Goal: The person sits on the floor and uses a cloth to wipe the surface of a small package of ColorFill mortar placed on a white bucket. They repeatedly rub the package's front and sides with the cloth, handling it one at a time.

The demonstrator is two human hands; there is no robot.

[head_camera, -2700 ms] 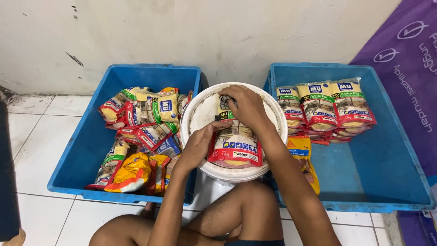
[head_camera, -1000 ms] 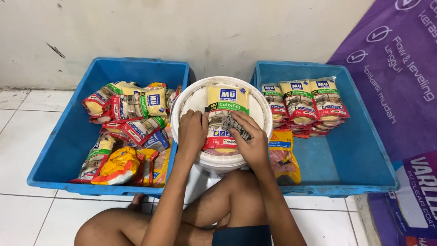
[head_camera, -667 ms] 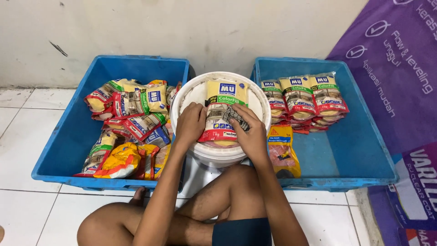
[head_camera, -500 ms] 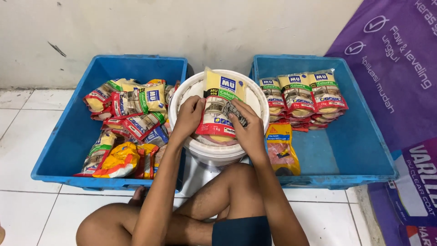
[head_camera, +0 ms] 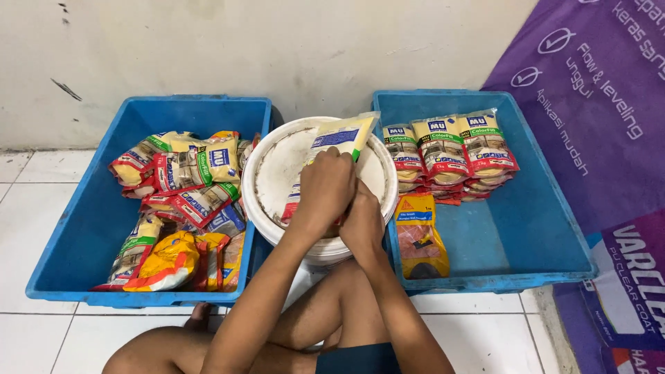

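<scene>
**Gripping a pouch over the bucket lid**

Curling over the lower half of a yellow-topped pouch (head_camera: 337, 142), the left hand (head_camera: 324, 190) has its fingers clamped on the pack, which lies tilted across the white lid (head_camera: 277, 173) of a bucket (head_camera: 325, 253), its top corner reaching over the far rim. The right hand (head_camera: 364, 215) sits just beside and partly under the left, at the pouch's near edge; its fingers are pressed together against the pack, though the left hand hides how far they wrap round it. Both forearms rise from the person's bent knees, with the bucket standing between the legs.

Left of the bucket, touching it, is a blue crate (head_camera: 76, 242) with a loose heap of pouches (head_camera: 183, 201), red, yellow and orange, lying every which way. Right of it stands a second blue crate (head_camera: 547, 228); at its far end three pouches (head_camera: 450, 149) of the same yellow-and-red kind stand in a neat row on top of others. One orange pouch (head_camera: 419, 235) lies flat near its front wall. A purple banner (head_camera: 596, 104) hangs at the right, over white floor tiles (head_camera: 21, 201).
</scene>
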